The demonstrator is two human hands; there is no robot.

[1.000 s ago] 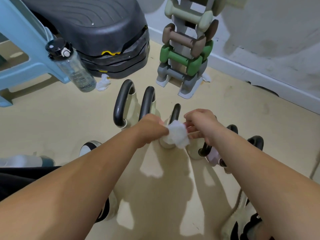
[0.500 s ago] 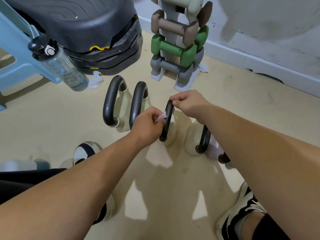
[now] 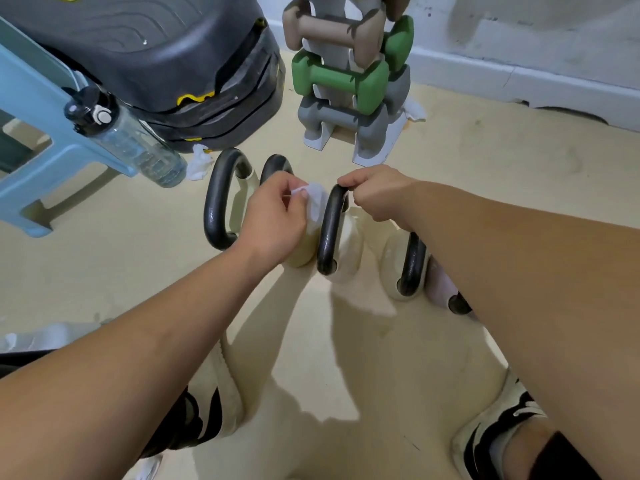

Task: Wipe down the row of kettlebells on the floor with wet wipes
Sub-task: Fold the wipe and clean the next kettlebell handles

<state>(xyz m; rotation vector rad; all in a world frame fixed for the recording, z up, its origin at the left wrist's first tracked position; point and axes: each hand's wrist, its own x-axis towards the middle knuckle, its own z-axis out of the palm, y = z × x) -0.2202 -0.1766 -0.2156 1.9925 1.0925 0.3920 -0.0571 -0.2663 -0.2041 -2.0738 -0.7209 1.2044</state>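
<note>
Our left hand (image 3: pixel 273 216) pinches a white wet wipe (image 3: pixel 316 202) against the cream body of the second kettlebell (image 3: pixel 304 247). Just right of it, our right hand (image 3: pixel 377 195) grips the top of the third kettlebell's black handle (image 3: pixel 329 233). A dumbbell rack (image 3: pixel 346 81) stands beyond that handle.

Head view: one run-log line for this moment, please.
left hand: pinching white wet wipe | right hand: gripping black kettlebell handle | stage: wiping
</note>
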